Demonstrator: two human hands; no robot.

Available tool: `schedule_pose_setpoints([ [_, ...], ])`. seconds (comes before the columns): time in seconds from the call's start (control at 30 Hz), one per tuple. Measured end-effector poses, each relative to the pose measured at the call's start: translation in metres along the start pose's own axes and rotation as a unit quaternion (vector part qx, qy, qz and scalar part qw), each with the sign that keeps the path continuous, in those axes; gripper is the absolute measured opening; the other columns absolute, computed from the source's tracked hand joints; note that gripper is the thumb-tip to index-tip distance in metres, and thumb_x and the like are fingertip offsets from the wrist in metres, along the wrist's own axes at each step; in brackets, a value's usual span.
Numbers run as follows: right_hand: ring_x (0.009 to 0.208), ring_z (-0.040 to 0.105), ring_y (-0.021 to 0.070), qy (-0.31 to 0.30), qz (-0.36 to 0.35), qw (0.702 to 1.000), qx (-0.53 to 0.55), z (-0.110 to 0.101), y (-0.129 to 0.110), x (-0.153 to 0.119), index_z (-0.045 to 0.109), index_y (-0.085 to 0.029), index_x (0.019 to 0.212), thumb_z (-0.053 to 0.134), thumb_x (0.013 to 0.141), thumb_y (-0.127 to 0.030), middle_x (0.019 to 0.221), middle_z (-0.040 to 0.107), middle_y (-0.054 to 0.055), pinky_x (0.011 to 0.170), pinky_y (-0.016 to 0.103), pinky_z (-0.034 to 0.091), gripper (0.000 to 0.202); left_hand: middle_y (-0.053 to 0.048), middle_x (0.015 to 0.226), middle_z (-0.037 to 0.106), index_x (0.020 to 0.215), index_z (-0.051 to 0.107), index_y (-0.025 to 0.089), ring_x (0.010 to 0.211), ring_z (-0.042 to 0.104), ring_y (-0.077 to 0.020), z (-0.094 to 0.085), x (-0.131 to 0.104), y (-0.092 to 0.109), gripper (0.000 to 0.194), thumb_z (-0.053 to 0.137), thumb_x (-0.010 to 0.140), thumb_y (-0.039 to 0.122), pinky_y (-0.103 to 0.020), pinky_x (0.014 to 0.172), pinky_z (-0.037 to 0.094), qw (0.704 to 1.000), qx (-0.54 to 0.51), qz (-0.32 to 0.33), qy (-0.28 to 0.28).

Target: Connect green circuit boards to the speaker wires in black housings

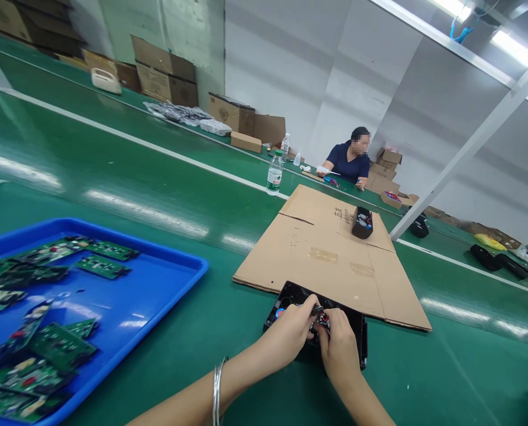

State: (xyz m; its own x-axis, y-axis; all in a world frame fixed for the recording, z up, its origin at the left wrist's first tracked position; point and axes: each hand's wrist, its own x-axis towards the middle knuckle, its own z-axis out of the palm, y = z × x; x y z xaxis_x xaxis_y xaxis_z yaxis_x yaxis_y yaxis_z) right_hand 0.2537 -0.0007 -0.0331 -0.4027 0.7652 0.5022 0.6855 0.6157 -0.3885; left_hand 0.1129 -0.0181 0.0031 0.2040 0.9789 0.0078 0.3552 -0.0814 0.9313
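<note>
A black plastic housing [357, 322] with parts inside lies on the green table in front of me, close to the near edge of a cardboard sheet. Both my hands are over it, fingertips almost meeting. My left hand [293, 331] pinches a small dark part, too small to name, above the housing's middle. Beside it, my right hand [340, 342] has thumb and fingers closed near red wires and a small round piece; its exact hold is hidden. A blue round component [280, 312] shows at the housing's left end.
A blue tray [157, 319] with several green circuit boards [104, 266] stands at left. On the cardboard sheet [335, 278] sits another black housing [362, 223]. A water bottle [274, 174] stands beyond it. Across the line sits a person [347, 160] in dark blue; boxes [232, 113] line the back.
</note>
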Motion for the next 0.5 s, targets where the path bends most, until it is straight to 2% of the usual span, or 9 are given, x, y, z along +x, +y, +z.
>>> schedule_pose_setpoints([
  [0.1,0.083,0.049,0.0191,-0.024,0.002,1.000,-0.010,-0.007,0.003,0.003,0.048,-0.018,0.096,0.043,0.083,-0.021,0.089,0.054,0.007,0.070,0.032,0.045,0.014,0.000,0.072,0.050,0.085,0.040,0.021,0.063,0.057,-0.0130,-0.004,0.002,-0.001,0.013,0.028,0.084,0.021,-0.023,0.058,0.050,0.999,-0.017,-0.011,-0.026],
  [0.17,0.105,0.042,0.0257,-0.075,-0.009,0.996,-0.042,-0.016,0.007,0.005,0.042,-0.017,0.114,0.060,0.073,-0.031,0.112,0.048,0.012,0.085,0.042,0.039,0.047,0.000,0.070,0.051,0.088,0.041,0.020,0.058,0.056,-0.0130,-0.007,0.003,-0.001,0.012,0.031,0.083,0.021,-0.024,0.055,0.049,1.000,0.002,-0.025,-0.009],
  [0.23,0.119,0.027,0.0343,-0.157,-0.018,0.983,-0.092,-0.026,0.013,0.007,0.030,-0.018,0.128,0.073,0.055,-0.040,0.130,0.033,0.016,0.095,0.056,0.023,0.088,0.001,0.067,0.052,0.087,0.043,0.020,0.055,0.056,-0.0132,-0.009,0.005,0.000,0.011,0.033,0.081,0.020,-0.024,0.053,0.048,0.999,0.011,-0.025,0.020],
  [0.27,0.121,0.023,0.0365,-0.196,-0.017,0.974,-0.115,-0.030,0.016,0.008,0.026,-0.019,0.132,0.077,0.048,-0.041,0.133,0.028,0.016,0.096,0.059,0.017,0.100,0.000,0.065,0.052,0.086,0.043,0.019,0.056,0.056,-0.0135,-0.010,0.005,0.000,0.011,0.034,0.080,0.020,-0.024,0.053,0.048,0.999,0.004,-0.024,0.033],
  [0.33,0.122,0.023,0.0359,-0.241,-0.004,0.961,-0.139,-0.034,0.018,0.007,0.023,-0.023,0.134,0.078,0.045,-0.037,0.135,0.026,0.014,0.096,0.059,0.012,0.105,0.000,0.066,0.054,0.085,0.044,0.018,0.057,0.056,-0.0139,-0.012,0.007,0.002,0.011,0.035,0.080,0.022,-0.024,0.052,0.049,0.998,-0.028,-0.029,0.044],
  [0.43,0.120,0.028,0.0322,-0.228,0.016,0.964,-0.139,-0.038,0.017,0.002,0.026,-0.026,0.133,0.075,0.049,-0.030,0.132,0.032,0.010,0.098,0.054,0.016,0.097,-0.003,0.070,0.058,0.086,0.045,0.017,0.062,0.059,-0.0163,-0.019,0.008,0.003,0.014,0.043,0.076,0.027,-0.025,0.048,0.049,0.996,-0.074,-0.030,0.029],
  [0.5,0.120,0.028,0.0317,-0.215,0.023,0.968,-0.130,-0.044,0.020,-0.007,0.027,-0.026,0.132,0.073,0.049,-0.030,0.132,0.033,0.009,0.098,0.052,0.018,0.096,-0.004,0.074,0.062,0.088,0.044,0.016,0.065,0.061,-0.0176,-0.026,0.010,0.003,0.023,0.050,0.072,0.032,-0.025,0.049,0.050,0.997,-0.076,-0.008,0.009],
])
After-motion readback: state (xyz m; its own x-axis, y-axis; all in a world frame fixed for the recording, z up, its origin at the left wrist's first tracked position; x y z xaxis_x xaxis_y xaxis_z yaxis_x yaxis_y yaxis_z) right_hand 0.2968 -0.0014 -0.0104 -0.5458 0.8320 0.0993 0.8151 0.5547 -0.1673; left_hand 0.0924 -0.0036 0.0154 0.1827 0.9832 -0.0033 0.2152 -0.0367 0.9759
